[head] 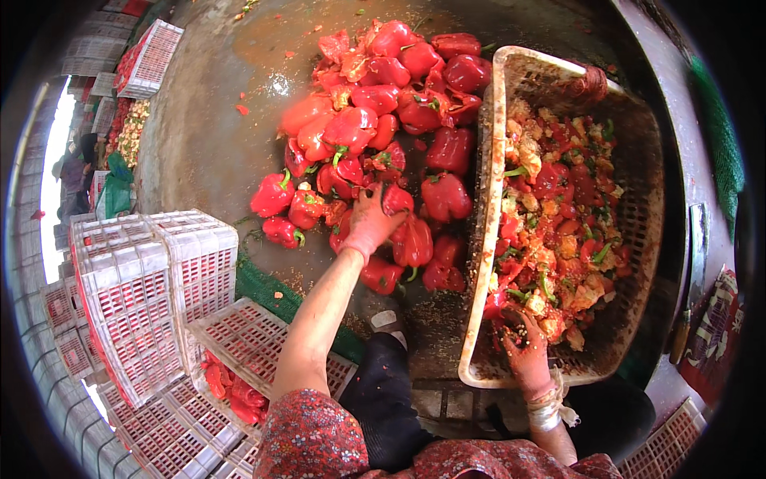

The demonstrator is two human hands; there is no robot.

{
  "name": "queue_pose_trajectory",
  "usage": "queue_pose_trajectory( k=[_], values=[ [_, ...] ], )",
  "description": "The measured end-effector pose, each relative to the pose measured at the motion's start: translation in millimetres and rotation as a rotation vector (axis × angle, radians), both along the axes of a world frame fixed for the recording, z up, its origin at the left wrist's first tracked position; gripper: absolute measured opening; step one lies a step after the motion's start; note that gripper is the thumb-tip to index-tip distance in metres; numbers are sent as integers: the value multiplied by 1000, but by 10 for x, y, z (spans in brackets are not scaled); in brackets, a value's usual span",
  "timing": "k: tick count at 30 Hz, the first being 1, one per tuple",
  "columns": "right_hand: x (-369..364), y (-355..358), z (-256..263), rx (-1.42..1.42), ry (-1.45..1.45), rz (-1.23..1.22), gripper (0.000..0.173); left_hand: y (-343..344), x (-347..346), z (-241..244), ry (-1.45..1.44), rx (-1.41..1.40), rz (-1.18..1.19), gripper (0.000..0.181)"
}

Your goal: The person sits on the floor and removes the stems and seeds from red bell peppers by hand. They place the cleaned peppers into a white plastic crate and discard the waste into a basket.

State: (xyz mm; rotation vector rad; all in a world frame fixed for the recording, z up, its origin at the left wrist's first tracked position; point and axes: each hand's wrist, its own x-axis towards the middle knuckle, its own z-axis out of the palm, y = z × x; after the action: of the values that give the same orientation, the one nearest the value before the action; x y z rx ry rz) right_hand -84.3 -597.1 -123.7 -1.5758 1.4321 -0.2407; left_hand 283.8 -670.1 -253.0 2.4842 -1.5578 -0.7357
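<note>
My left hand (372, 223), in what looks like a thin pink glove, is closed around a red bell pepper (396, 199) at the near part of a pile. Whole and broken red bell peppers (353, 129) make up this pile on the wet floor, some with green stems. To the right, my right hand (529, 353) is inside the near end of a dirty white plastic basket (498, 173). Its fingers are curled and specked with seeds; a dark gap shows between them, and I cannot tell whether they hold something. Pepper cores, seeds and red scraps (556, 221) fill much of the basket.
White plastic crates (128, 299) stand at the left, with red pepper pieces (236, 389) under a tilted one. Green netting (269, 287) lies beside them. At the right, a long-bladed knife (694, 269) rests on a ledge near a patterned cloth (715, 323). A person (75, 173) is far left.
</note>
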Motion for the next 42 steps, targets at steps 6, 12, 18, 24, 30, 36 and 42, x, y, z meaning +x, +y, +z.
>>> queue_pose_trajectory(
  k=[6,12,18,24,30,36,42],
  values=[
    [26,-9,6,-28,15,37,51,249,-45,-206,187,-76,31,66],
    [20,33,-56,-93,63,58,49,-47,950,-457,-276,-81,378,69],
    [38,-11,-48,-6,18,57,49,-351,1582,-555,369,-14,309,78],
    [118,-94,8,17,1,47,45,-307,1441,-635,-23,68,156,75],
    [164,-145,86,-4,-11,63,43,-113,1157,-796,-133,-31,302,66],
    [97,-93,3,11,-41,28,43,87,998,-381,335,-312,520,40],
    [48,-21,-43,-121,-63,-33,38,293,688,618,853,-474,824,28]
  ],
)
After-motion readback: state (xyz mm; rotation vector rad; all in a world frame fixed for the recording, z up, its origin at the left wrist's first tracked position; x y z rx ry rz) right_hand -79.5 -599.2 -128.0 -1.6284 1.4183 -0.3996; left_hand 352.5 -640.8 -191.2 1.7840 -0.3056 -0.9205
